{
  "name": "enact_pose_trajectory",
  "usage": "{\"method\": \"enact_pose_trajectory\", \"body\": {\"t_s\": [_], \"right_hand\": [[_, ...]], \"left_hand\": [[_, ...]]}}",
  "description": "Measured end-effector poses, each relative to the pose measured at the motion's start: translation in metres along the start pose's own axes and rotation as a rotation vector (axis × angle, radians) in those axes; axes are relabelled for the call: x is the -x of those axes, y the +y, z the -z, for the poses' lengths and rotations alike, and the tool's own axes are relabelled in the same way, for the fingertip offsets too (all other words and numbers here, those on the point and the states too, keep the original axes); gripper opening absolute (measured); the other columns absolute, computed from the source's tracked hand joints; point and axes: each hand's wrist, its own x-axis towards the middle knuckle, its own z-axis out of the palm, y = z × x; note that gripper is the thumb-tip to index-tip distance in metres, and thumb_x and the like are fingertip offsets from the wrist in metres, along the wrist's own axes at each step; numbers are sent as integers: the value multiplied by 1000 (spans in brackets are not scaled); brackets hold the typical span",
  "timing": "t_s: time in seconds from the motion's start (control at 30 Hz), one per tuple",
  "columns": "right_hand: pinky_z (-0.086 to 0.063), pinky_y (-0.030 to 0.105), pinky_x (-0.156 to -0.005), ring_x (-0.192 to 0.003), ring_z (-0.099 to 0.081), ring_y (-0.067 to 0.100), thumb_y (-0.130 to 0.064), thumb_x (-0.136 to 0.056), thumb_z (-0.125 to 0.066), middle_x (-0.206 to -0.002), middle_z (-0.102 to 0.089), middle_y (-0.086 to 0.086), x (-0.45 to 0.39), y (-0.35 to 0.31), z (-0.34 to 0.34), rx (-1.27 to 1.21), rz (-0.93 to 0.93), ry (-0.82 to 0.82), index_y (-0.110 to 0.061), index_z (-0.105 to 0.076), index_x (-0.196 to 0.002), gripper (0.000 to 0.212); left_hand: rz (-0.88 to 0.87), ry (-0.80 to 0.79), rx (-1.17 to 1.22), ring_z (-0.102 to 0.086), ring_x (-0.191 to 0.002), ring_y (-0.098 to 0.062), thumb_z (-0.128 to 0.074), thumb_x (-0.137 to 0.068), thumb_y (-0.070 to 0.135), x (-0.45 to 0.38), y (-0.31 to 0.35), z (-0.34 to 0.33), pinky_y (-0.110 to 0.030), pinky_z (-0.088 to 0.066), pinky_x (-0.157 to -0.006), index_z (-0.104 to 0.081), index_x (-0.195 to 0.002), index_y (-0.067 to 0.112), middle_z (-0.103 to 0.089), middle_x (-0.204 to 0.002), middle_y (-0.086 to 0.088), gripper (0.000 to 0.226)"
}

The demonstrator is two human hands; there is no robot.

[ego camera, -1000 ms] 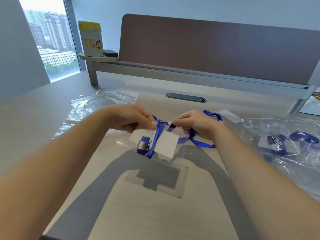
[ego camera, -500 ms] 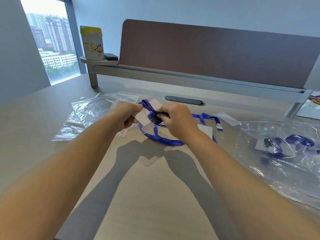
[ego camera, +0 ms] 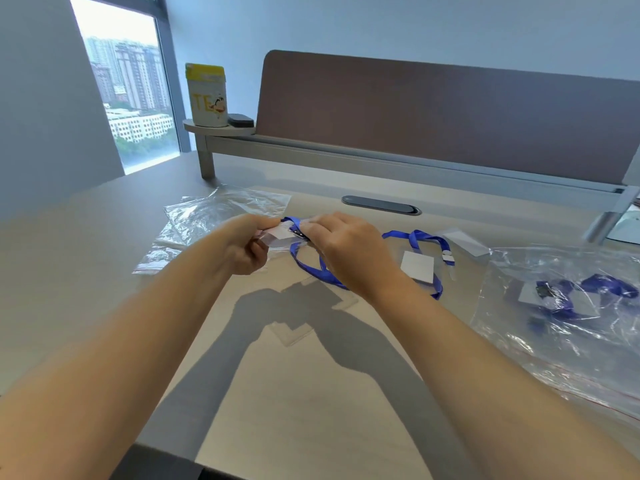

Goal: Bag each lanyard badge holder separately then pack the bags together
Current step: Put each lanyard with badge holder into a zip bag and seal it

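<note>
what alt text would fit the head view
Two hands hold a clear badge holder with a blue lanyard over a desk: left hand pinching the holder, right hand at its clip. Empty bags lie left, a filled bag right.

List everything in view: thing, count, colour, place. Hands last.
held badge holder: 1, clear with white card, between both hands
lanyard: 1, blue, looped on desk
white card: 1, right of hands
empty bags: several, clear, desk left
large bag: 1, clear, desk right, blue lanyards inside
canister: 1, white and yellow, shelf
dark block: 1, beside canister
cable slot: 1, dark, desk rear
left hand: pinches holder
right hand: grips the clip end
</note>
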Motion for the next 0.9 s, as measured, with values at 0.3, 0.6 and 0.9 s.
{"method": "enact_pose_trajectory", "body": {"t_s": [0.3, 0.6, 0.9], "right_hand": [[-54, 32, -45, -54, -64, 29, -1, -70, -60, -63, -70, 13, -28, -17, -14, -133, -196, 139, -2, -70, -77, 12], [-43, 29, -75, -90, -59, 28, -9, -93, -46, -100, -69, 16, -55, -9, -57, -484, -689, 222, -2, -66, -106, 25], [-39, 14, -74, -87, -51, 12, -8, -92, -47, -107, -67, 14, -46, -5, -80, -620, -797, 210, -3, -63, -110, 24]], "left_hand": [[-211, 139, -330, -61, -42, -14, -40, -95, 38, 20, 18, 56, -12, -47, -39, -56, -81, 1, -66, -62, -9, 43], [-577, 406, -1359, -43, -127, -26, -61, -81, 44, -43, -1, 101, -36, -36, -103, -52, -126, 16, -48, -138, -7, 54], [-516, 389, -1640, -52, -117, -25, -56, -85, 44, -69, -7, 91, -32, -42, -89, -55, -122, 20, -57, -127, -5, 44]]}}
